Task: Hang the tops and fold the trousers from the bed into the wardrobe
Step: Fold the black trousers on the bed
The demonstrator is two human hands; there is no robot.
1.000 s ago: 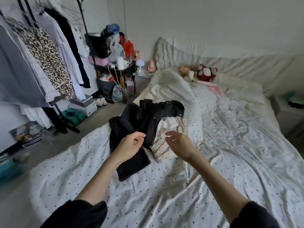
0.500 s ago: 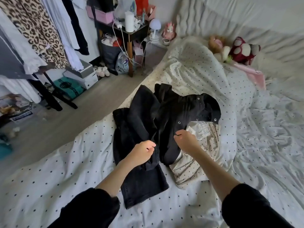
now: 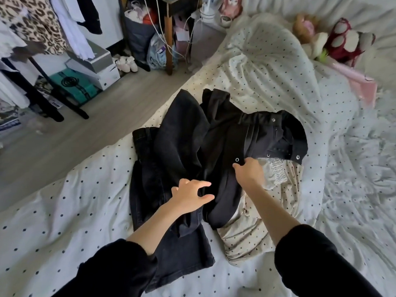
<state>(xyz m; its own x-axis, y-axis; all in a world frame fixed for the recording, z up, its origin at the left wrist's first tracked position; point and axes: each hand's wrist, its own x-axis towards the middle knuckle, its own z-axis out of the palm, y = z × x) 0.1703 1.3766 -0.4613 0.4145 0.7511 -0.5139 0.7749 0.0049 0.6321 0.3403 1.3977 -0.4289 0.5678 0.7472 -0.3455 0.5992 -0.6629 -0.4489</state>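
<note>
On the bed (image 3: pixel 64 211), left hand (image 3: pixel 189 195) now fingers spread, right hand (image 3: pixel 249 173) as before pinching black top (image 3: pixel 225 142).

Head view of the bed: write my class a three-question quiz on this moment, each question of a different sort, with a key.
1. True or false: the right hand pinches the edge of the black snap-button top.
2. Which garment lies partly under that top? A) cream dotted garment B) a red jumper C) a striped scarf
3. Fill in: the left hand, fingers spread, reaches over the black ___.

Key: 1 true; 2 A; 3 trousers.
</note>
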